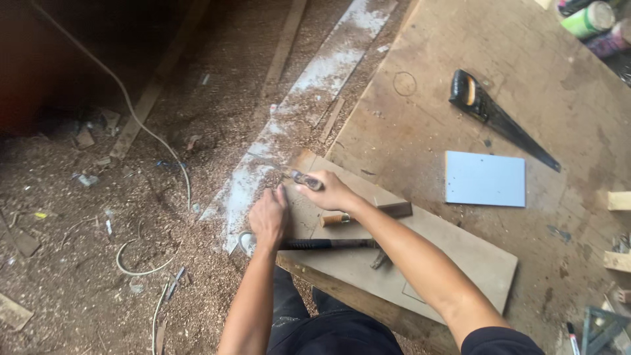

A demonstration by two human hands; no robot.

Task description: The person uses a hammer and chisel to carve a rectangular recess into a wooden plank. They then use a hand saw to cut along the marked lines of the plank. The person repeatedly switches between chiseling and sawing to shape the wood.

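Plywood workbench (scuffed), sawdust-covered floor

one handsaw, one hammer, two boards

Green labelled can at top right table corner, beside it a purplish can, possibly patterned

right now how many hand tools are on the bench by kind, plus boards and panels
handsaw: 1
hammer: 1
wooden-handled tool: 1
tool in right hand: 1
brown board: 1
pale blue panel: 1
total: 6
The left hand rests on the board's edge.
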